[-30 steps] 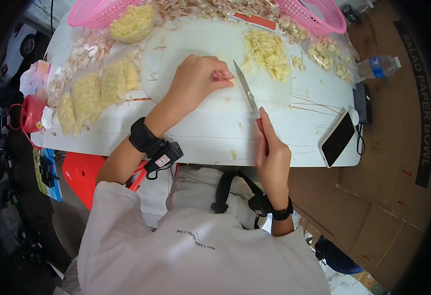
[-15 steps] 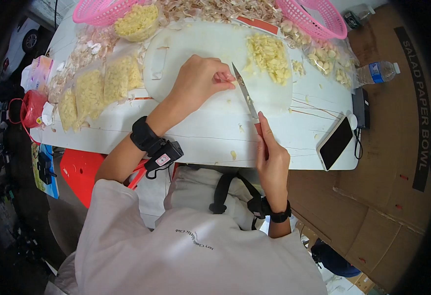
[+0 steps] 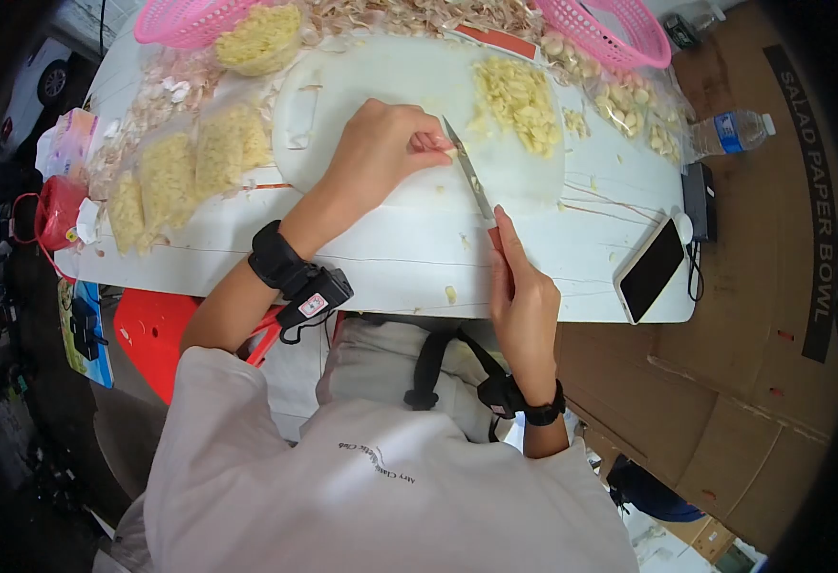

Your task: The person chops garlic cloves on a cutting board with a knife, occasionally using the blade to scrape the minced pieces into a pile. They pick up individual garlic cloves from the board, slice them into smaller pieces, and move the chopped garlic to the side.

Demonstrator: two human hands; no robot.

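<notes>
White cutting board lies on the table, and the work sits on its near half. Left hand rests curled on the board, fingertips pinched on a small garlic clove and pinning it to the surface. Right hand is closed around the red handle of a knife — forefinger laid along the top, blade angled up and away with its tip touching the clove just beside the left fingertips.

Sliced garlic pile lies on the far right part of the board, apart from the blade. Bags of chopped garlic lie off the board to the left. Two pink baskets stand at the far edge, with peelings strewn between them. A phone lies face up at the right near corner of the table, a water bottle on its side beyond it. Stray garlic scraps dot the table — one near the front edge. Both wrists carry black bands.
</notes>
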